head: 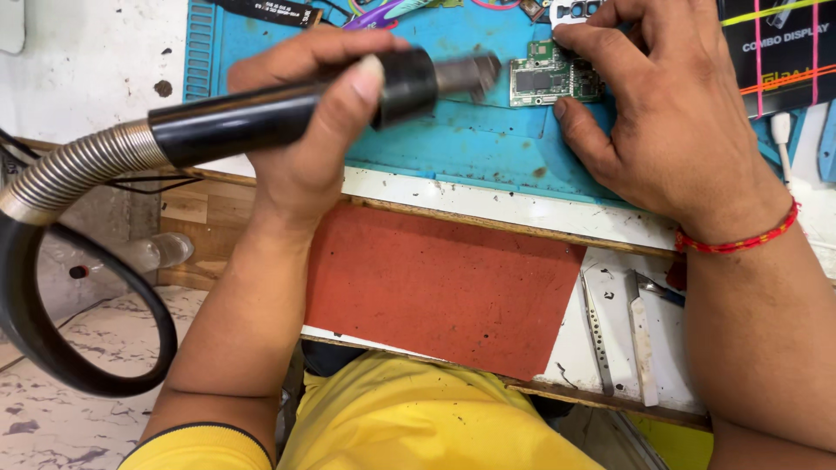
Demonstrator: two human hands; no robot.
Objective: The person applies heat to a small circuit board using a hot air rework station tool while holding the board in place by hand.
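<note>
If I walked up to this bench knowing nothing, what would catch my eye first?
Probably the black hot-air tool with its ribbed metal hose, gripped in the left hand at upper centre, its metal nozzle aimed at a small green circuit board. The right hand pins that board on the blue work mat, a red thread band around its wrist. Lower down, a rust-red sheet lies across the bench edge, with metal tweezers to its right.

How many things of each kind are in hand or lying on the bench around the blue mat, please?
Hot-air tool, held in the left hand: 1
Green circuit board, steadied by the right hand: 1
Blue work mat: 1
Red sheet: 1
Metal strip tools: 2
Total: 6
</note>
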